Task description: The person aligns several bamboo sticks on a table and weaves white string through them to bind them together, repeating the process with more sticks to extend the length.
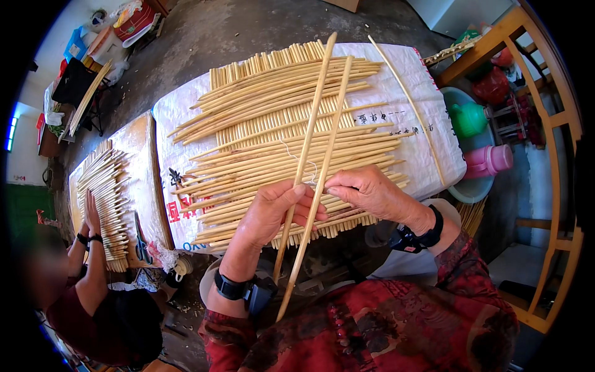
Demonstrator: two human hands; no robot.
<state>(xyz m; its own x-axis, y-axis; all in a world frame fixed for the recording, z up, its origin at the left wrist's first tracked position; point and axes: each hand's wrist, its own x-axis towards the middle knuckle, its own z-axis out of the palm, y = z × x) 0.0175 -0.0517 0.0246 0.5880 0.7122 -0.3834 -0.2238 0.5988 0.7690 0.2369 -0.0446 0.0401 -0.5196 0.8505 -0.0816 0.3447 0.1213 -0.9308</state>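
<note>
Two long pale wooden sticks, the left one (316, 105) and the right one (341, 105), slant upright across the work surface (451, 154), which has a white printed covering. My left hand (276, 217) is closed on the left stick, thumb over it, fingers curled behind toward the right stick. My right hand (365, 192) pinches at the right stick where a thin white string (286, 146) meets it; exactly what its fingertips grip is small. Beneath lie rows of pointed sticks (217, 173) over a band of short crosswise rods (248, 62). A single stick (406, 93) lies at the right.
At left, a co-worker (93, 291) has both hands at another table of sticks (102, 186), with blue-handled scissors (141, 245). At right are a basin (471, 189) with a green vessel (466, 118) and pink container (493, 160), and a wooden frame (545, 273). Clutter lines the back left.
</note>
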